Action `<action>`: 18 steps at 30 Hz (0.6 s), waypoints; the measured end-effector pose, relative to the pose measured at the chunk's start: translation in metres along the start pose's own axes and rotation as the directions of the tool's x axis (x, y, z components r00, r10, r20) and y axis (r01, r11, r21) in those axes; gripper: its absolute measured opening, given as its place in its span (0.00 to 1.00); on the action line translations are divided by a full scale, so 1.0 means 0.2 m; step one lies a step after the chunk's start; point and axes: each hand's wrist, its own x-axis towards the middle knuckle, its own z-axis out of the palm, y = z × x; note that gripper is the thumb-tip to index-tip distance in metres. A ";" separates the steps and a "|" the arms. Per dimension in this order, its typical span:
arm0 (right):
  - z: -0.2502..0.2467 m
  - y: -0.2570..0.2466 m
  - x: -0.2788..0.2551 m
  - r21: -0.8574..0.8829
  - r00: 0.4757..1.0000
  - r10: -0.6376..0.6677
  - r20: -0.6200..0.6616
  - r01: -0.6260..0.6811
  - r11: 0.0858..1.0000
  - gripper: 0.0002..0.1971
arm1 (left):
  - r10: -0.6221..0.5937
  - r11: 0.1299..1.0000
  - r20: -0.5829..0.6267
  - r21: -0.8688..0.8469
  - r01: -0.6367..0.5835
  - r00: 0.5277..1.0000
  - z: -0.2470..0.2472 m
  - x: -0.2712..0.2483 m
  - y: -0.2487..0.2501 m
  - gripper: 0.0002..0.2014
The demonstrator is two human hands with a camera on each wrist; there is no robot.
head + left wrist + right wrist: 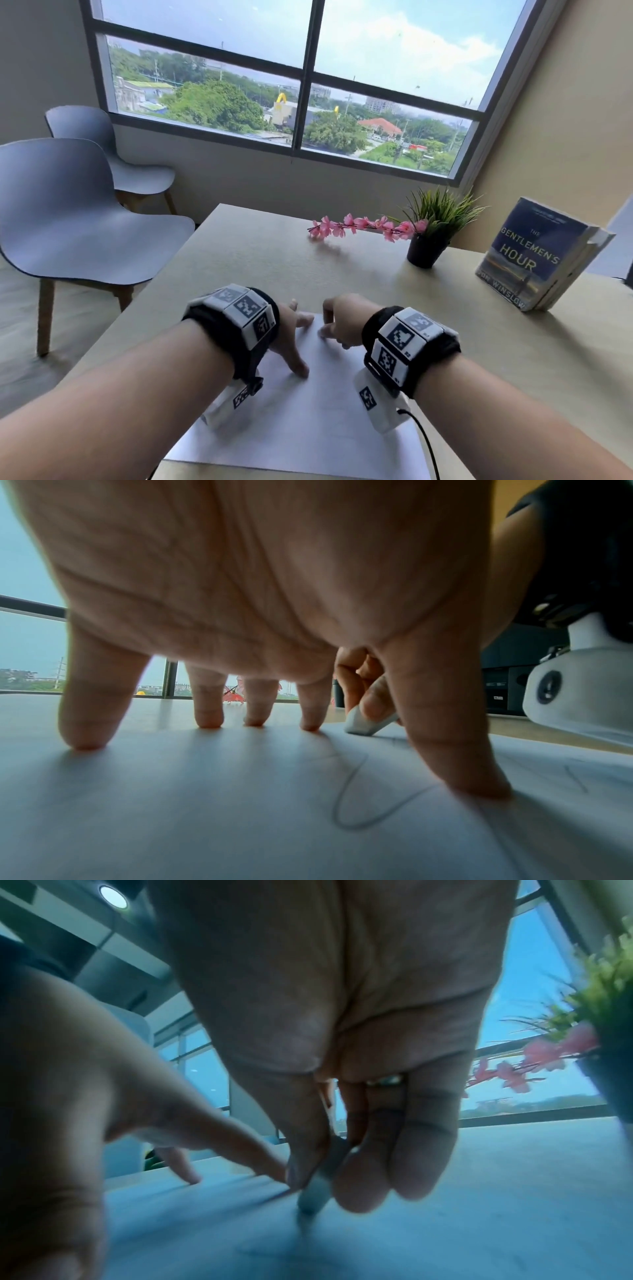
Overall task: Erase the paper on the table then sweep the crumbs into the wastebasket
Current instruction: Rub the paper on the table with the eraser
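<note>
both hands (291, 337) press on paper (308, 421), right pinching eraser (368, 723).

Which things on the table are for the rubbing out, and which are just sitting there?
For the job:
paper
eraser, pinched in the right hand
left hand, holding the paper down

Just sitting there:
book
potted plant
pink flowers

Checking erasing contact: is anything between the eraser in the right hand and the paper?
Nothing visible. The right hand pinches the eraser, whose tip touches the paper. The left hand presses the sheet beside it.
</note>
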 end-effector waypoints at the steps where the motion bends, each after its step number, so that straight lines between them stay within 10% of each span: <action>1: 0.00 -0.01 -0.01 0.014 1.000 -0.013 0.002 0.013 1.000 0.09 | 0.002 1.000 -0.003 0.007 -0.002 1.000 0.00 0.00 0.00 0.52; 18: -0.07 0.00 -0.02 -0.051 0.999 0.030 0.014 -0.029 0.998 0.13 | -0.006 1.000 0.012 0.014 0.005 1.000 -0.01 0.00 -0.01 0.53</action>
